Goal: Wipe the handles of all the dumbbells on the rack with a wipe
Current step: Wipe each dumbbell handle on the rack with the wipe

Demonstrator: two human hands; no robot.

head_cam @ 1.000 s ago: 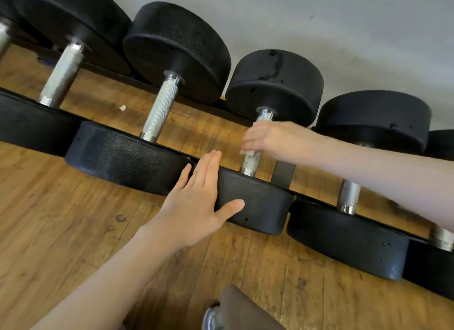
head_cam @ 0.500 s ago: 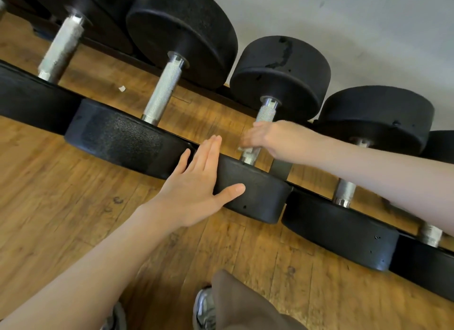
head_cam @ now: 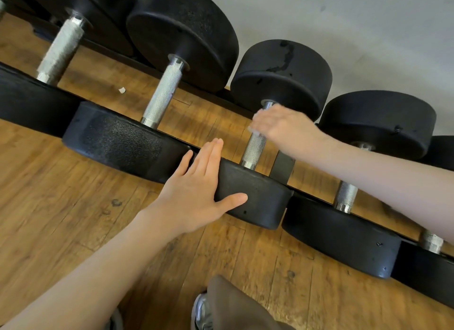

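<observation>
The right hand (head_cam: 282, 125) grips the handle (head_cam: 255, 148) through a wipe (head_cam: 254, 131); the flat left hand (head_cam: 194, 194) presses the weight (head_cam: 255, 197).

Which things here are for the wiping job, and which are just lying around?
For the job:
- dumbbell handle being wiped
- wipe in the right hand
- left hand steadying the dumbbell's near head

Just lying about:
- white scrap on the wooden floor
- shoe

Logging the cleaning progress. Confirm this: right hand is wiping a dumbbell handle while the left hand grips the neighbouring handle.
Not quite. In the head view the left hand lies flat on that dumbbell's near weight head, gripping no handle. The right hand is on the handle, as stated.
</observation>
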